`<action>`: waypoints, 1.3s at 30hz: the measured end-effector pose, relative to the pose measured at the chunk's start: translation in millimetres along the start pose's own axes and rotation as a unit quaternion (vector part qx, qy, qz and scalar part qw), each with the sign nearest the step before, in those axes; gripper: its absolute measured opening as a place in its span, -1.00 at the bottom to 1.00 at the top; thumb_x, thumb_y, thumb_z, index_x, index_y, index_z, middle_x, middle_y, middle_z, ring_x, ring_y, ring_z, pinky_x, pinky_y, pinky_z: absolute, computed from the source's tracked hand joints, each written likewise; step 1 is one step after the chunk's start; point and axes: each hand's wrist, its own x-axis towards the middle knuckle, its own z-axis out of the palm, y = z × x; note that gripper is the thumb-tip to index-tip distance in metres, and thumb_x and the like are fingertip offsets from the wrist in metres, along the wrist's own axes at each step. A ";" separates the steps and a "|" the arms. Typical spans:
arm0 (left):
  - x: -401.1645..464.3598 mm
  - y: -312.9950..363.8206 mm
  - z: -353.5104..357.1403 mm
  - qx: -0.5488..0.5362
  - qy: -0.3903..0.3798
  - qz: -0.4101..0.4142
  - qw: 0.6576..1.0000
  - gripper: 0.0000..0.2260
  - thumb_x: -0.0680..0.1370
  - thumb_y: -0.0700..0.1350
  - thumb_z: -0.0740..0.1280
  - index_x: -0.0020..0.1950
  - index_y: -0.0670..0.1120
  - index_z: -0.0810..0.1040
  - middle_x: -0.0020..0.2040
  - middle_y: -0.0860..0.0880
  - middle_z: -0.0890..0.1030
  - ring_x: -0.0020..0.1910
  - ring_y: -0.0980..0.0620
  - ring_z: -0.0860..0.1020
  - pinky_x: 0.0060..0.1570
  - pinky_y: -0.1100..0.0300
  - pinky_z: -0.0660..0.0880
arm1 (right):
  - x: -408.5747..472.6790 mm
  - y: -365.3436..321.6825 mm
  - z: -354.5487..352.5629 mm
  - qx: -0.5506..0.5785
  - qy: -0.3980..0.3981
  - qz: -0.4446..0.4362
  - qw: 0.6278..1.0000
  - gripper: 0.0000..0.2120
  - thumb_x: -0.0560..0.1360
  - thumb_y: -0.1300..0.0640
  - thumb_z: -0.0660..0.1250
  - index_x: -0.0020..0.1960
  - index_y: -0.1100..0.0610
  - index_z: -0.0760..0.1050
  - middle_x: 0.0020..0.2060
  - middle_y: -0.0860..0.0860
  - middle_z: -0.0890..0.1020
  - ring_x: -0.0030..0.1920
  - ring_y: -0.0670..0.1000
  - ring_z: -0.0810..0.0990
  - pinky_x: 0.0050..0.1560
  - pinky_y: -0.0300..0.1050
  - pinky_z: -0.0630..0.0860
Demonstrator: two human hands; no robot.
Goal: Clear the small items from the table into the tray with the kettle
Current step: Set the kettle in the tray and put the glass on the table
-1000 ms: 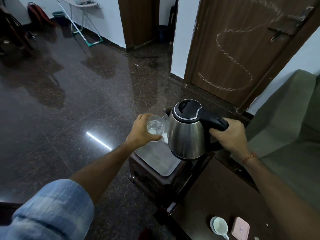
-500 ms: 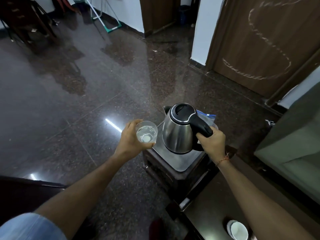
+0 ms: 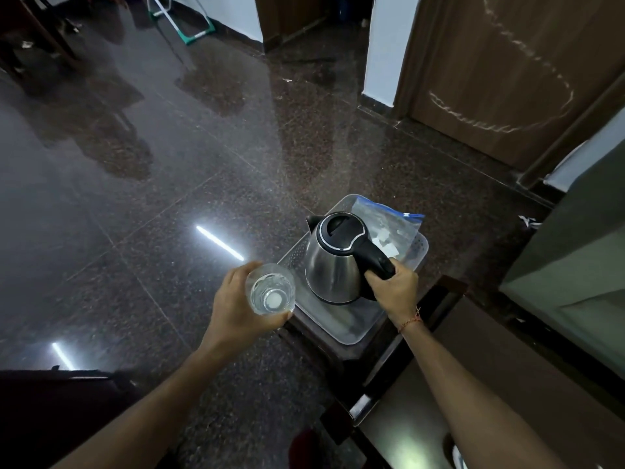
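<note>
A steel kettle (image 3: pixel 333 265) with a black lid stands upright in a translucent plastic tray (image 3: pixel 341 328) on a small dark stool. My right hand (image 3: pixel 394 289) grips the kettle's black handle. My left hand (image 3: pixel 236 308) holds a clear glass (image 3: pixel 270 292) with a little water, just left of the tray and level with the kettle's base. A zip bag (image 3: pixel 394 231) with white pieces lies in the tray's far end behind the kettle.
The dark table (image 3: pixel 473 384) runs along the lower right, with a white cup's rim (image 3: pixel 458 456) at the bottom edge. A grey-green sofa (image 3: pixel 575 265) stands on the right, a brown door (image 3: pixel 500 62) behind. Polished dark floor spreads to the left.
The kettle has come down from a tilted pour over the glass and now stands in the tray. The glass has moved left and away from the spout. My view has tipped downward.
</note>
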 end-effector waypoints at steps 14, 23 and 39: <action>-6.1 -1.6 3.0 -0.013 -0.026 0.004 1.000 -0.17 0.11 0.06 0.67 0.29 0.15 0.37 0.09 0.33 0.42 0.08 0.36 0.43 0.02 0.53 0.29 | -1.6 33.4 8.5 -0.011 -0.004 0.024 1.000 -0.75 0.21 0.07 0.44 -0.40 0.18 0.41 -0.59 -0.08 0.35 -0.54 -0.20 0.33 -0.52 -0.44 0.26; -10.9 10.5 5.4 -0.025 -0.058 0.027 0.998 -0.18 0.12 0.05 0.67 0.30 0.11 0.38 0.16 0.16 0.48 0.14 0.22 0.45 0.09 0.40 0.33 | -12.3 16.2 -15.0 -0.017 -0.085 0.040 0.995 -0.72 0.24 0.05 0.53 -0.13 -0.04 0.49 -0.26 -0.11 0.63 -0.27 -0.29 0.55 -0.29 -0.51 0.42; -12.0 122.2 21.5 -0.073 -0.151 0.153 0.974 -0.21 0.11 0.04 0.64 0.30 0.09 0.42 0.21 0.14 0.45 0.18 0.22 0.42 0.13 0.44 0.30 | -78.9 -102.3 -161.9 0.011 -0.033 -0.054 0.998 -0.37 0.35 0.15 0.53 0.38 0.05 0.42 0.28 -0.06 0.54 0.30 -0.17 0.47 0.31 -0.33 0.35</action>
